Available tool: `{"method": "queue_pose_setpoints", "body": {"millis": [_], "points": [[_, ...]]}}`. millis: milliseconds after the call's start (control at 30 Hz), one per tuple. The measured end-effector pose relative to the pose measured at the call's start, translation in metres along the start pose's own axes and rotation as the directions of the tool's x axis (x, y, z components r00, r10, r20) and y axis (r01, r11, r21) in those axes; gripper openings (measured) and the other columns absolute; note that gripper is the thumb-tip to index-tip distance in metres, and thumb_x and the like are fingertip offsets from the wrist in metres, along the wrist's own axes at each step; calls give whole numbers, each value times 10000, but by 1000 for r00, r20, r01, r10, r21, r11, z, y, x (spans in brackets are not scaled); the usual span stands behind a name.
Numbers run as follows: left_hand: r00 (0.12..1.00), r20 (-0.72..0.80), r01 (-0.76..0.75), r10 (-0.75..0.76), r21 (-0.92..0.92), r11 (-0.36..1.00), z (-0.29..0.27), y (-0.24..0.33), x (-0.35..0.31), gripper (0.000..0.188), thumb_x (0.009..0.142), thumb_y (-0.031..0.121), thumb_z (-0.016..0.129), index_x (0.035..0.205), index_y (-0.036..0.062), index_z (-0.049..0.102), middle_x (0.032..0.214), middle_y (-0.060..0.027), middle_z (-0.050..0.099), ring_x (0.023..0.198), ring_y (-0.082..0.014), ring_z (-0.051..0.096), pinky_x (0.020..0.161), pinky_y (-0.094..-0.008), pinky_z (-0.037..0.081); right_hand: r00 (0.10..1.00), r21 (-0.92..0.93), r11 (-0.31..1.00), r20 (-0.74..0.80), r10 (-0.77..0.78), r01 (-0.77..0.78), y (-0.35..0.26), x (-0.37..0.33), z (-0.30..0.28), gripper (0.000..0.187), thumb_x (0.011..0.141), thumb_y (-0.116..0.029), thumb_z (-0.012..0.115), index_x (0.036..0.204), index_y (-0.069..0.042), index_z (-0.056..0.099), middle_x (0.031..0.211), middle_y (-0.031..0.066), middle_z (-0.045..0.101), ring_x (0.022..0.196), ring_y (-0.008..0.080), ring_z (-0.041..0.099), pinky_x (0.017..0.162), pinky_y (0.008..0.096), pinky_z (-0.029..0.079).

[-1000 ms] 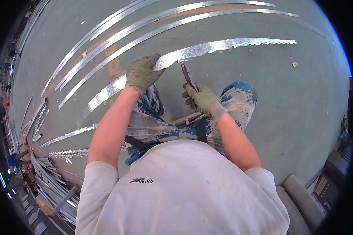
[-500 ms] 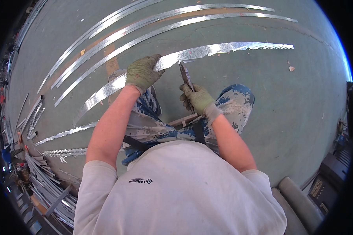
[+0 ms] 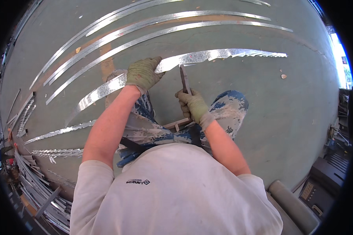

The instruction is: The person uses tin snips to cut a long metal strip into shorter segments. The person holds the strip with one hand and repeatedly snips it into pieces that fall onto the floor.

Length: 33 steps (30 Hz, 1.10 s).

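Strip (image 3: pixel 200 56): where do we log it?

Ahead of our knees, running left to right, curved in this view. Near edge toothed toward its right end.

And nearest to us, working outward?

Pale shirt (image 3: pixel 176 192), then camouflage trousers (image 3: pixel 228 111), knees spread. Wooden piece (image 3: pixel 175 124) between the thighs.

Grip on our right?

Right hand (image 3: pixel 194 102), gloved, closed round a dark tool (image 3: pixel 185 80). Tool's tip at the strip's near edge, beside a thin sliver of metal. We cannot tell whether its jaws are parted.

And our left?

Left hand (image 3: pixel 144 74), gloved too, gripping the strip to the left of the tool. We see metal on both sides of the glove.

Out on the floor (image 3: pixel 270 129), what do we note?

Two jagged strips (image 3: pixel 59 132) to our left. Brown scrap (image 3: pixel 283 76) near the strip's right end. Farthest ahead, several long plain strips (image 3: pixel 208 24), roughly side by side.
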<state>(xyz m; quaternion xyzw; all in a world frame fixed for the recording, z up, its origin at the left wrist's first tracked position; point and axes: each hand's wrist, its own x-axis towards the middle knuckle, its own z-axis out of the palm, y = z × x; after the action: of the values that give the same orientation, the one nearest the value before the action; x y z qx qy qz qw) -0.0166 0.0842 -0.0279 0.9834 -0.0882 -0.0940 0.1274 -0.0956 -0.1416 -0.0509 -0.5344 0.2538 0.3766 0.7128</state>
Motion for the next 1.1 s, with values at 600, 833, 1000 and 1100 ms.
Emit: {"method": "queue_pose_setpoints", "body": {"millis": [600,833,1000,1100], "points": [[996,38,-84,86,-73,994,17,-2,10,432,952,363,735,1315,135,682,1223,-110,753,1184,-329,700,991,-471,565,758,-888,377,-432,-489,-264,4,19,20,348,961,-227,595,1230,-21,675,1166,322,730,1128,495,703,985,533,560],[995,-35,-94,92,-44,995,28,-11,22,376,923,364,731,1225,140,732,1190,-127,768,1132,-344,723,973,-483,572,714,-888,322,-457,-531,-329,-8,9,45,396,977,-243,599,1281,0,673,1263,320,711,1217,494,678,1044,521,545],[994,-83,-83,76,-81,993,42,1,16,386,896,380,765,1203,145,750,1167,-156,771,1107,-361,733,972,-494,572,835,-948,72,-307,-456,-310,3,32,14,480,971,-309,598,1322,7,680,1413,331,634,1328,494,611,1141,520,478],[994,-41,-103,99,-121,987,24,6,6,461,896,403,787,1238,102,717,1159,-156,773,1113,-372,731,988,-499,568,729,-879,342,-470,-498,-333,0,14,26,527,942,-284,623,1391,-9,628,1390,303,665,1316,465,636,1121,512,504]]}}
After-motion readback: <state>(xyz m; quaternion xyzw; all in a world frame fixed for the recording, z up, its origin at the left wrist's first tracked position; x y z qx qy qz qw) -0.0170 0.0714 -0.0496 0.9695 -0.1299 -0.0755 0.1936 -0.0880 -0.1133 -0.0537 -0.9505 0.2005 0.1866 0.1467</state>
